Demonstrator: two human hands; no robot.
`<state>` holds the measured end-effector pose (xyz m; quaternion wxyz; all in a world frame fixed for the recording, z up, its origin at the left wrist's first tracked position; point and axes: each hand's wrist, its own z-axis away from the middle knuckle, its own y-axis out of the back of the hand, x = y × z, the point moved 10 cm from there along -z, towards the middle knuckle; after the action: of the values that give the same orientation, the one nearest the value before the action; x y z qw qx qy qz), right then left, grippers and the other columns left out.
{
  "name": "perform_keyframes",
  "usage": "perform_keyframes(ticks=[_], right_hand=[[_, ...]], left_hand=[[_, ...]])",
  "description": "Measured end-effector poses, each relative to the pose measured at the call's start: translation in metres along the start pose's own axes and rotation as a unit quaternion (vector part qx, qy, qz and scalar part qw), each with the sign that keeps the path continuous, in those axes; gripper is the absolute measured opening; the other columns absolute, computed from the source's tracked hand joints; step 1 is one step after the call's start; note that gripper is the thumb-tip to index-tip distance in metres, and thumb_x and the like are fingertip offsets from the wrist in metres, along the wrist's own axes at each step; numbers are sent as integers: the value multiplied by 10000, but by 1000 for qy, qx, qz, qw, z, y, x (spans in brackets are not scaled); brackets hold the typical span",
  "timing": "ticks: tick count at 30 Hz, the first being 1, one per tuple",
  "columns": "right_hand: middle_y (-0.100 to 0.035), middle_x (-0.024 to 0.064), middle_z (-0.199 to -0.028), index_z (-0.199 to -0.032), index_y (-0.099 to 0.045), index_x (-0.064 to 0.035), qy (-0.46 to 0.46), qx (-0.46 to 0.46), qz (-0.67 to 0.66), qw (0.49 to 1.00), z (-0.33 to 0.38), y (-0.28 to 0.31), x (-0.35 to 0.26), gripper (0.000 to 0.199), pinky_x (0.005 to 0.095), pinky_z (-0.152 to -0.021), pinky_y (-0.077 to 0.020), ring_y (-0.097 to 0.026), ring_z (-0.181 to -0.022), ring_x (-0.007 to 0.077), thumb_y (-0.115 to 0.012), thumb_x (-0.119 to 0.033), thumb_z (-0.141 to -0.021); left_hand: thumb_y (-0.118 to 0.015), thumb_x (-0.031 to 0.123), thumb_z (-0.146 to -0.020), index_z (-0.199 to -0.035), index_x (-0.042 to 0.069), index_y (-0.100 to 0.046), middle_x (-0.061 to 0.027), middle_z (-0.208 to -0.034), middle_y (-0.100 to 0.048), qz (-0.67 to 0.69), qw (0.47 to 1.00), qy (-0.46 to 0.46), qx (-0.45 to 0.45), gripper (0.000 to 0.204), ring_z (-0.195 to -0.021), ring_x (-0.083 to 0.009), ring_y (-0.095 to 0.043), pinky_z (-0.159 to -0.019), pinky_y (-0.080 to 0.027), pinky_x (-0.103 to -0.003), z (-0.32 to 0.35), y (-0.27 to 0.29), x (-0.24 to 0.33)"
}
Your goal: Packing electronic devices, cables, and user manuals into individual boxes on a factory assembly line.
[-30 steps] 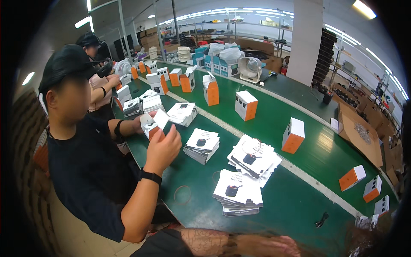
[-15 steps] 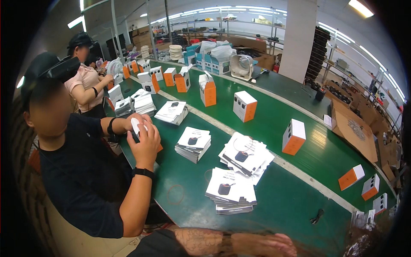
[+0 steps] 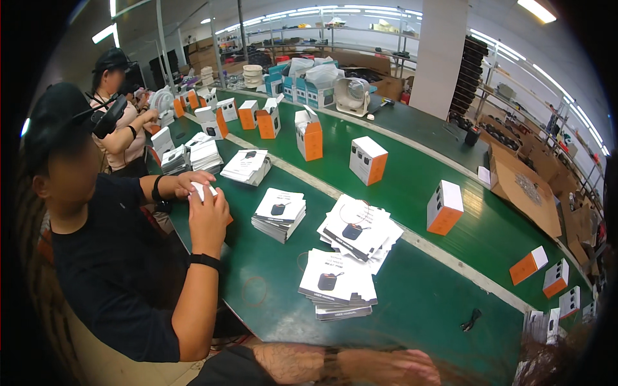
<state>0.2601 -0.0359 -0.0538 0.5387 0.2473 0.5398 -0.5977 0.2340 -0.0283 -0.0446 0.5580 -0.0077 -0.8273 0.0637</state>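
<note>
My left forearm crosses the lower edge with a dark sleeve and a dark wristband. My left hand (image 3: 386,367) points right, low at the table's front edge; its fingers are blurred and partly cut off, so what they hold does not show. My right hand is outside the picture. Nearest to my left hand stands a stack of white user manuals (image 3: 335,280) with a speaker pictured on top. Behind it lies a looser pile of manuals (image 3: 360,228). A small black coiled cable (image 3: 471,320) rests on the green table (image 3: 412,302) to the right.
At left, a co-worker in black holds a small white thing (image 3: 205,191), orange showing below. Another person works farther back. White-and-orange boxes (image 3: 369,161) stand along the green belt (image 3: 405,167). More manual stacks (image 3: 279,215) lie left; a white fan (image 3: 352,98) stands behind.
The whole view has shifted slightly. Against the table, the boxes on the belt have moved a little right. The co-worker's hands have turned the white thing. My left arm looks much the same.
</note>
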Motion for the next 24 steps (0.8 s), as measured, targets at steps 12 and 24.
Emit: perform_keyframes(ticks=[12,24], right_hand=[[-531,206,-1498,-1586,-351,-21,17,-24,-27,999,6,30,22,627,376,-1057,-514,-571,-1337,282,-587,-171,-1024],[-544,200,-1481,-1599,-332,-35,33,-47,-72,996,12,19,22,685,374,-1071,-503,-574,-1333,266,-641,-87,-991]], left_hand=[[-515,233,-1063,-1440,15,-528,-163,-1497,-519,-25,1000,-6,-7,435,-1443,-286,-425,-1226,-298,-391,6,-2,6],[-523,231,-1060,-1440,20,-529,-163,-1495,-521,-41,999,5,-17,435,-1445,-286,-420,-1228,-293,-392,-10,-8,5]])
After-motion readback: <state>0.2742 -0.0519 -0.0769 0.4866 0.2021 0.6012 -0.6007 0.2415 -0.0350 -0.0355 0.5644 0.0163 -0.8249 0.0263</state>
